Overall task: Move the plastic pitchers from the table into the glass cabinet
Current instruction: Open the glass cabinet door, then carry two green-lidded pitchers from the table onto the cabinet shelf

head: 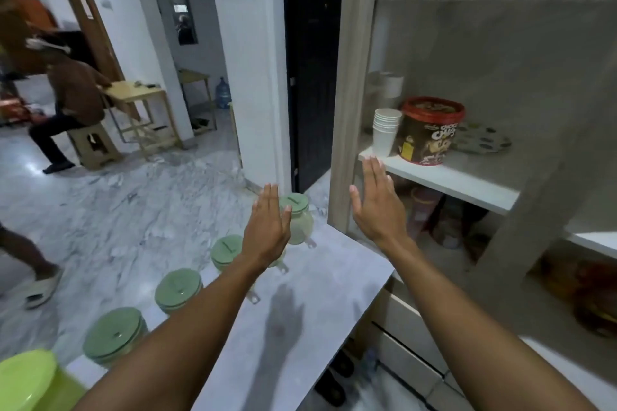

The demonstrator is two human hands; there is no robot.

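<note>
Several plastic pitchers with pale green lids stand in a row along the left edge of the grey table (pixel 320 277). The farthest pitcher (pixel 298 220) sits just beyond my left hand (pixel 267 230), which hovers flat and open above the row and partly covers the second pitcher (pixel 227 250). Two more pitchers (pixel 178 290) (pixel 115 335) stand nearer to me. My right hand (pixel 377 207) is open, fingers up, held against the glass door (pixel 360 110) of the cabinet. Neither hand holds anything.
Behind the glass, a white shelf (pixel 444 177) carries stacked paper cups (pixel 385 132), a chocolate cereal tub (pixel 430 130) and a patterned plate (pixel 480 140). A lime green container (pixel 30 380) sits at the bottom left. A seated person (pixel 70 100) and another person's foot (pixel 43 287) are on the marble floor.
</note>
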